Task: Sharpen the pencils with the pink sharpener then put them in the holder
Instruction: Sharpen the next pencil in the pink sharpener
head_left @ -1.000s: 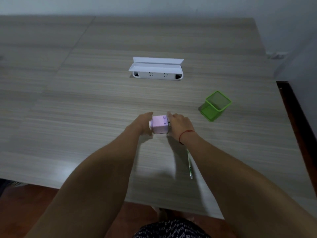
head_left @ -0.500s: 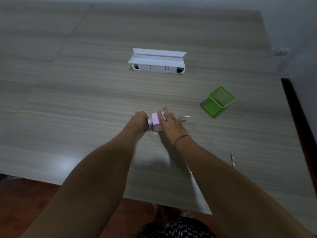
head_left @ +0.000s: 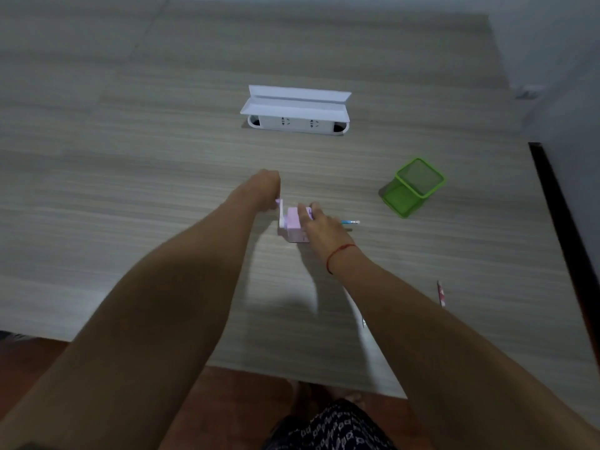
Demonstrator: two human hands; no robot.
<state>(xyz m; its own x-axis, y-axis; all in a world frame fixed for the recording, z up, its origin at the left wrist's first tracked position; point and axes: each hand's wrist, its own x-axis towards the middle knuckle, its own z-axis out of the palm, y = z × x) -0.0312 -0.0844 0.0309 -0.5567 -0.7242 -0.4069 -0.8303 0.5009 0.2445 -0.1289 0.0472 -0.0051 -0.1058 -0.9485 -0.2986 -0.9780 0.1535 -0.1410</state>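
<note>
The pink sharpener (head_left: pixel 293 227) stands on the wooden table (head_left: pixel 130 190) in front of me. My left hand (head_left: pixel 264 190) grips its crank handle (head_left: pixel 281 212) on the left side. My right hand (head_left: pixel 319 227) lies over the top and right side of the sharpener, fingers curled on it. A blue pencil (head_left: pixel 350 222) sticks out to the right from behind that hand. The green mesh holder (head_left: pixel 412 186) stands tilted to the right, apart from both hands. A red-and-white pencil (head_left: pixel 440 293) lies near my right forearm, and another pencil (head_left: pixel 363 322) peeks out beside it.
A white socket box (head_left: pixel 297 113) with its lid up sits at the middle back of the table. The table's right edge (head_left: pixel 558 222) is dark, with a wall beyond. The front edge runs under my forearms, with a reddish floor below.
The left hand has risen with the crank handle, which now points up. The right hand stays on the sharpener. The view has shifted slightly.
</note>
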